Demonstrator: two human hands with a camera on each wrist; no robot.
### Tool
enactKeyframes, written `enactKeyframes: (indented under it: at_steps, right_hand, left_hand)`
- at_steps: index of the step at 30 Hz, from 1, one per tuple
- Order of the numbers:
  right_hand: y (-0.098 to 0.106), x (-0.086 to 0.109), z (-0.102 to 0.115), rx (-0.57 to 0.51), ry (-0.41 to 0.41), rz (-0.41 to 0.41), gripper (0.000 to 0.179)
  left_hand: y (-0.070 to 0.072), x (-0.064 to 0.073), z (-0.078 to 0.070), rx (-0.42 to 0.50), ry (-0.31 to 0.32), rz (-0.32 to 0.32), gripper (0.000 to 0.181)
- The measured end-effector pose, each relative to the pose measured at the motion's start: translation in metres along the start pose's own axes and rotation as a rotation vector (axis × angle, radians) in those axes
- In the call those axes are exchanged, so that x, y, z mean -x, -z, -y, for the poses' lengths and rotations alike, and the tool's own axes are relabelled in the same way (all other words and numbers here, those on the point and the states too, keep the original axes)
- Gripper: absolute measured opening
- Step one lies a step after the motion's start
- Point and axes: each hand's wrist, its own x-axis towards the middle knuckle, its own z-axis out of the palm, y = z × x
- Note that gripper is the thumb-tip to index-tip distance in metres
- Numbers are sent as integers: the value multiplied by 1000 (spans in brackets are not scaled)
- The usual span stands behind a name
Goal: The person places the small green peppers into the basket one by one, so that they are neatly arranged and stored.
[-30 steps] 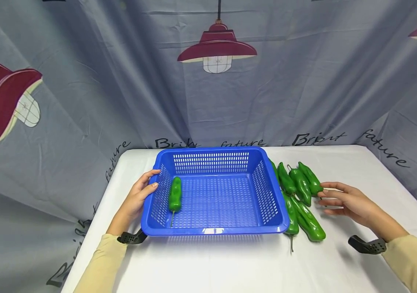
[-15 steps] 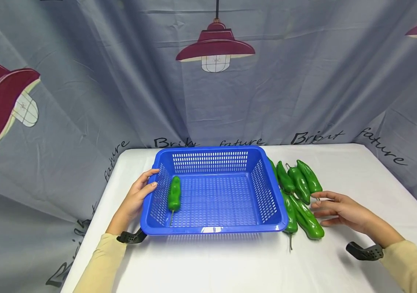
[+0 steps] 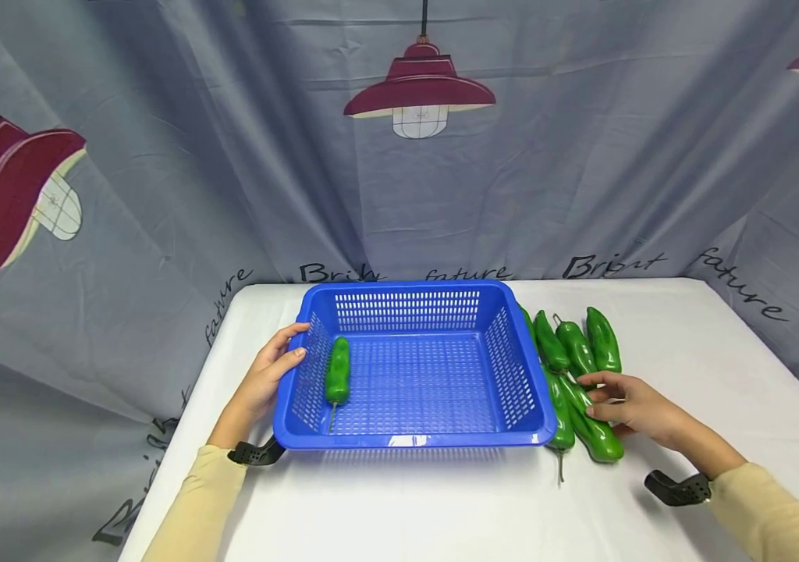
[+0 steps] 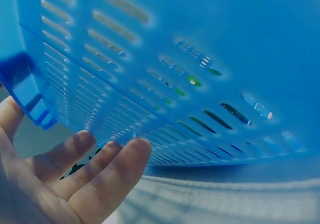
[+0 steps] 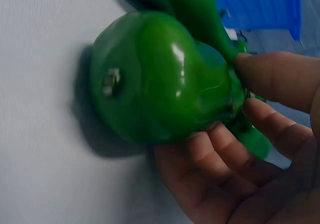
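Observation:
A blue plastic basket (image 3: 420, 382) with slotted walls stands mid-table, and one green pepper (image 3: 338, 371) lies inside along its left side. My left hand (image 3: 264, 376) holds the basket's left rim; the left wrist view has several fingers (image 4: 112, 179) against the outer wall. Right of the basket, my right hand (image 3: 634, 407) grips a long green pepper (image 3: 601, 445) lying on the table. In the right wrist view the thumb lies on one side of that pepper (image 5: 150, 78) and the fingers curl round the other.
Several more green peppers lie beside the basket, among them one at the far right (image 3: 603, 342) and one with a long stem (image 3: 559, 414). A white cloth (image 3: 399, 507) covers the table. A grey curtain (image 3: 259, 156) hangs behind it.
My right hand has moved left and nearer, from the far-right pepper to the near one, which its fingers now surround. The far-right pepper has turned slightly. My left hand stays on the rim.

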Motion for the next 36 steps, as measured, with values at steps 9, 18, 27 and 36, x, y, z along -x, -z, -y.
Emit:
enactKeyframes:
  at_steps: [9, 18, 27, 36]
  right_hand:
    - [-17, -2, 17, 176, 68, -61, 62]
    - [-21, -1, 24, 395, 152, -93, 59]
    - [-24, -3, 24, 395, 146, -123, 60]
    - [-19, -2, 24, 239, 31, -76, 64]
  left_hand:
    - [-1, -1, 0, -9, 20, 13, 37]
    - [-1, -4, -1, -20, 20, 22, 37]
    - [1, -4, -1, -22, 25, 25, 37]
    - [4, -3, 2, -16, 40, 18, 37]
